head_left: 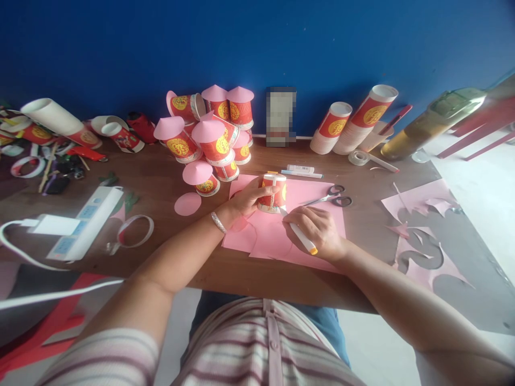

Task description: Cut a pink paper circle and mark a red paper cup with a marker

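Note:
My left hand (248, 197) is wrapped round a red and white paper cup (277, 194), held over pink paper (273, 239) on the table. In my right hand (316, 228) is a white marker (300, 236) with an orange end. Its other end points toward the lower edge of the cup; whether it touches cannot be made out. Just beyond that hand, black-handled scissors (332, 196) lie on the pink paper. A pink paper disc (188, 204) rests to the left, near a cup (207, 187) topped by a pink paper cone (197, 172).
Stacked cups with pink cones (209, 140) stand by the blue wall. Paper-cup stacks (364, 120), a tape roll (358, 157) and a bottle (432, 126) are at right, with pink scraps (430, 262) nearer. A power strip (86, 222) lies at left.

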Tool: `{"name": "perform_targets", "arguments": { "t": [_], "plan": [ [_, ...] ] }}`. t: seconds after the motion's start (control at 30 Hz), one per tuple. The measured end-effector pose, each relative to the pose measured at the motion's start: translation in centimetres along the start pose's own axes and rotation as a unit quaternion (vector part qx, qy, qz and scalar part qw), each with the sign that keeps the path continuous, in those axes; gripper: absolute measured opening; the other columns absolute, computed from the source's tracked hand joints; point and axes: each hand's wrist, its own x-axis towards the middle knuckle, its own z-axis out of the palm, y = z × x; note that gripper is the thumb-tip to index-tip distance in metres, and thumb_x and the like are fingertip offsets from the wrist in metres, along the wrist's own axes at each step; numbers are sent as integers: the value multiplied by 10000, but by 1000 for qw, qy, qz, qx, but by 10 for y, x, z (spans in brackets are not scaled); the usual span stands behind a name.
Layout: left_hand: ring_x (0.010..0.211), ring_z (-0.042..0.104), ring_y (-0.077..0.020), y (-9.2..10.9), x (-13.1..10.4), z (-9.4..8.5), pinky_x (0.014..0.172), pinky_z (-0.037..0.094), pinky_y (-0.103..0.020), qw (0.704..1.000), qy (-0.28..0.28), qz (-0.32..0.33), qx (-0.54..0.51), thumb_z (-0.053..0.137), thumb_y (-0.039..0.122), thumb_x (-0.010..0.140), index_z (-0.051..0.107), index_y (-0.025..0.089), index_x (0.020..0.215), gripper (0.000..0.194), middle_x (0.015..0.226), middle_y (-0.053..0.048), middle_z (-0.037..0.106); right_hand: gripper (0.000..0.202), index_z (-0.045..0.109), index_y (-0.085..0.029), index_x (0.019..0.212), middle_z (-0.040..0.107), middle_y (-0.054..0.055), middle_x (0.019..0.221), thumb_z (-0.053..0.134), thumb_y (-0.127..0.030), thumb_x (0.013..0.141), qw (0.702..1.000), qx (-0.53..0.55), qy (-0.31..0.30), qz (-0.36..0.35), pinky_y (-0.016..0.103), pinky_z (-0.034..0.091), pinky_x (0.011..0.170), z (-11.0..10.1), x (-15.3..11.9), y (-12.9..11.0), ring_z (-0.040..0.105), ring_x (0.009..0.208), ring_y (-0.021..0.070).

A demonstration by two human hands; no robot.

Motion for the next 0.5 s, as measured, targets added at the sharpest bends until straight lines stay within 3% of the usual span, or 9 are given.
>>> {"name": "perform_targets", "arguments": {
  "t": [0.5],
  "plan": [
    [730,660,-156,-2,-1,-3,641,512,-247,1000,-7,8,17,841,483,840,697,158,989,385,843,-50,704,203,585,-215,1052,672,-13,783,601,-40,951,1000,4,-17,11,270,485,561,1,-2,2,624,628,139]
  ]
}}
